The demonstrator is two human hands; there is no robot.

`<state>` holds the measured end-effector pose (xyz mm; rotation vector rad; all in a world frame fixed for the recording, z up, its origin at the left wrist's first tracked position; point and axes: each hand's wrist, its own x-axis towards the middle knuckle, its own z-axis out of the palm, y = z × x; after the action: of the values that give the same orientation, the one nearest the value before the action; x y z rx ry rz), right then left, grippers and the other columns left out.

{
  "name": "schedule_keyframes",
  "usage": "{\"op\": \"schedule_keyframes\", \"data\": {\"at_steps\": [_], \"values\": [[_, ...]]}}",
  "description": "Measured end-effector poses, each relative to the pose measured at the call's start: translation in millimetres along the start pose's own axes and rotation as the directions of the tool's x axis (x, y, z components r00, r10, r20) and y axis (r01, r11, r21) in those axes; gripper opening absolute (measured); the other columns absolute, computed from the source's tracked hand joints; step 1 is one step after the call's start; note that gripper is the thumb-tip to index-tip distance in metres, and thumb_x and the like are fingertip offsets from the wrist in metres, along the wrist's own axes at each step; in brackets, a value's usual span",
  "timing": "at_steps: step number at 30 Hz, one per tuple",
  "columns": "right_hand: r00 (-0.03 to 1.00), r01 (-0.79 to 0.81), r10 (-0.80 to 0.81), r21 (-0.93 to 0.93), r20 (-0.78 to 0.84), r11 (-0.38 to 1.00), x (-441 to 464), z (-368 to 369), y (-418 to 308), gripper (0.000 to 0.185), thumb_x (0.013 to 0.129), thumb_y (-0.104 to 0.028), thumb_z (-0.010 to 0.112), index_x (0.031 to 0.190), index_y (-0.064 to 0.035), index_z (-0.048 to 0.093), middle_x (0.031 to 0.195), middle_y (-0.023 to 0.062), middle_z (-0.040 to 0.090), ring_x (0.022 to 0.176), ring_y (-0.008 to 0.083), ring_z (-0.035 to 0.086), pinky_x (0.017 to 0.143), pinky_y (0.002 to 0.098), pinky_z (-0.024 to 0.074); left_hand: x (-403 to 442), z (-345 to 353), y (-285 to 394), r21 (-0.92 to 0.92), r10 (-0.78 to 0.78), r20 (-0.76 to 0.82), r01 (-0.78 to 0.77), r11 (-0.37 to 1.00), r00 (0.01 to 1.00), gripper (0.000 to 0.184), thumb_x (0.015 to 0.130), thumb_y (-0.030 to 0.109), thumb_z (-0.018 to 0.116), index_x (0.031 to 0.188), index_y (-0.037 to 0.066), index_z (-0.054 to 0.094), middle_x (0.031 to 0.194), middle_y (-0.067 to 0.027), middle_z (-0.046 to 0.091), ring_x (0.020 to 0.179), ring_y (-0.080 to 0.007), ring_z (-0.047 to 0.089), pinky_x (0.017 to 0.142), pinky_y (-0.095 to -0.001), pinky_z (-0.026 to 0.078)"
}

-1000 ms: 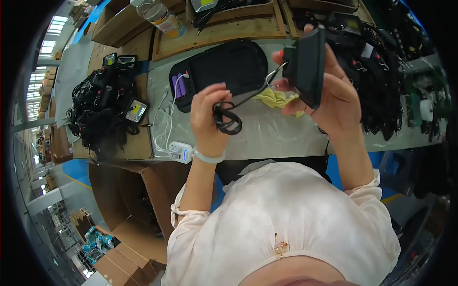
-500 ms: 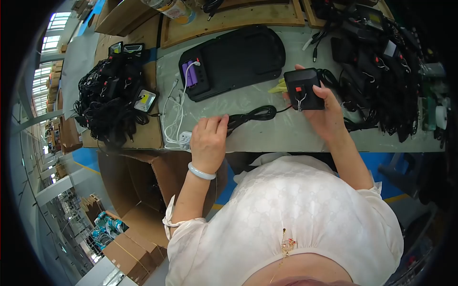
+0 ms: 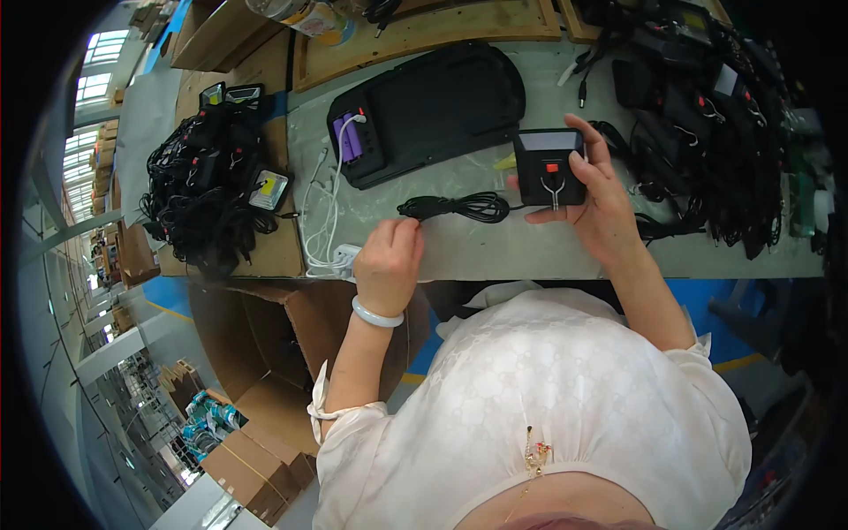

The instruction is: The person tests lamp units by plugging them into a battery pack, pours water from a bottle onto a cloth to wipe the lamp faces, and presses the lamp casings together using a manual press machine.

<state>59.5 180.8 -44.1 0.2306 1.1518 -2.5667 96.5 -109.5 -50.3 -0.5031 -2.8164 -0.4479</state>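
My right hand (image 3: 605,208) grips a small square black lamp (image 3: 534,181) with a red button and a metal wire hook on its back. A pale panel (image 3: 550,140) shows along its upper part. From the lamp a thin lead runs left to a coiled black cable (image 3: 468,207) lying on the table. At the coil's left end, my left hand (image 3: 389,261) has its fingertips pinched together on the cable; the exact grip is partly hidden. Just beyond the coil lies a large black panel (image 3: 442,106) with two purple cells (image 3: 351,140) in its left end.
A tangled heap of black cables and lamps (image 3: 208,177) sits on cardboard at left. Another heap (image 3: 698,132) covers the right side. White cables (image 3: 329,212) lie near a white plug block (image 3: 346,256). Wooden trays (image 3: 424,49) stand behind; a cardboard box (image 3: 256,344) is below left.
My right hand has tilted the lamp, so a pale panel now shows at its top. The cable coil has flattened onto the table, and my left hand has slipped toward its end.
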Motion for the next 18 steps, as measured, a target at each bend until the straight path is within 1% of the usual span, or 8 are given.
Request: {"op": "schedule_keyframes", "data": {"at_steps": [2, 4, 5, 6, 8, 11, 15, 18], "values": [[0.998, 0.053, -0.053, -0.002, 0.026, 0.999, 3.3, 6.1, -2.1, 0.051, 0.106, -0.024, 0.047, 0.154, -0.0186, 0.029, 0.127, 0.0167, 0.063, 0.108, 0.0325, 0.071, 0.074, 0.0427, 0.0665, 14.0, -11.8, -14.4, -0.052, -0.119, -0.152, 0.112, 0.992, 0.981, 0.015, 0.087, 0.001, 0.07, 0.101, 0.001, 0.065, 0.091, -0.0103, 0.068, 0.076, -0.0246, 0.069, 0.066, -0.0359, 0.054], [0.999, 0.012, -0.01, -0.041, 0.05, 0.999, 7.4, 21.0, -6.5, 0.051, 0.106, -0.024, 0.048, 0.154, -0.0186, 0.03, 0.127, 0.0158, 0.063, 0.108, 0.0293, 0.071, 0.074, 0.0406, 0.0662, 37.0, -13.3, -32.6, -0.385, -0.33, -0.251, 0.219, 0.897, 0.91, 0.012, 0.092, -0.003, 0.064, 0.104, -0.002, 0.064, 0.095, -0.0093, 0.072, 0.079, -0.0168, 0.07, 0.07, -0.0319, 0.056], [0.998, -0.012, 0.016, -0.066, 0.059, 0.998, 8.7, 28.5, -6.2, 0.051, 0.106, -0.024, 0.049, 0.154, -0.0186, 0.031, 0.128, 0.0153, 0.063, 0.108, 0.0277, 0.071, 0.074, 0.0395, 0.0661, 51.9, -8.2, -43.9, -0.595, -0.422, -0.256, 0.202, 0.778, 0.87, 0.011, 0.093, -0.003, 0.062, 0.105, -0.002, 0.064, 0.095, -0.0079, 0.073, 0.082, -0.0133, 0.071, 0.073, -0.0297, 0.057], [0.996, -0.001, 0.01, -0.103, 0.09, 0.995, 13.6, 34.7, -4.4, 0.052, 0.107, -0.022, 0.045, 0.155, -0.0166, 0.027, 0.132, 0.0175, 0.061, 0.113, 0.0359, 0.069, 0.076, 0.0443, 0.0665, 64.8, -2.9, -54.0, -0.608, -0.438, -0.203, 0.238, 0.757, 0.876, 0.011, 0.094, -0.002, 0.062, 0.105, -0.002, 0.065, 0.093, -0.0069, 0.073, 0.082, -0.0131, 0.071, 0.074, -0.029, 0.058], [0.996, -0.004, 0.013, -0.109, 0.084, 0.994, 22.4, 44.1, -3.7, 0.051, 0.106, -0.022, 0.045, 0.154, -0.0157, 0.028, 0.132, 0.0174, 0.061, 0.112, 0.0356, 0.069, 0.076, 0.044, 0.0667, 84.2, 2.6, -68.8, -0.626, -0.463, -0.1, 0.306, 0.717, 0.88, 0.012, 0.094, -0.001, 0.061, 0.105, -0.003, 0.066, 0.088, -0.0049, 0.072, 0.082, -0.0126, 0.07, 0.076, -0.0276, 0.058], [0.998, 0.009, -0.002, -0.109, 0.066, 0.994, 30.0, 46.0, -5.8, 0.049, 0.106, -0.021, 0.044, 0.152, -0.014, 0.03, 0.131, 0.0182, 0.061, 0.111, 0.0356, 0.07, 0.075, 0.044, 0.0668, 94.4, -0.1, -63.6, -0.386, -0.417, -0.111, 0.347, 0.855, 0.902, 0.009, 0.093, 0.006, 0.063, 0.094, 0.004, 0.071, 0.078, -0.0131, 0.071, 0.071, -0.0288, 0.069, 0.067, -0.0337, 0.052], [0.998, -0.016, 0.016, 0.001, 0.065, 1.0, 33.1, 41.8, -6.5, 0.05, 0.105, -0.025, 0.051, 0.151, -0.0173, 0.031, 0.123, 0.0153, 0.063, 0.105, 0.0263, 0.072, 0.075, 0.0423, 0.0659, 102.3, -8.7, -58.0, -0.213, -0.3, -0.126, 0.27, 0.939, 0.946, 0.006, 0.091, 0.008, 0.066, 0.093, 0.005, 0.07, 0.082, -0.0162, 0.069, 0.074, -0.0344, 0.068, 0.066, -0.0402, 0.052], [0.997, -0.032, 0.029, 0.034, 0.067, 0.999, 36.7, 40.6, -2.8, 0.051, 0.104, -0.024, 0.05, 0.15, -0.0165, 0.03, 0.124, 0.0167, 0.062, 0.104, 0.0293, 0.072, 0.074, 0.0431, 0.0662, 108.4, -13.9, -53.2, -0.098, -0.238, -0.08, 0.23, 0.968, 0.968, 0.005, 0.088, 0.01, 0.069, 0.09, 0.005, 0.068, 0.082, -0.0156, 0.068, 0.075, -0.0375, 0.066, 0.065, -0.0435, 0.051]]}}
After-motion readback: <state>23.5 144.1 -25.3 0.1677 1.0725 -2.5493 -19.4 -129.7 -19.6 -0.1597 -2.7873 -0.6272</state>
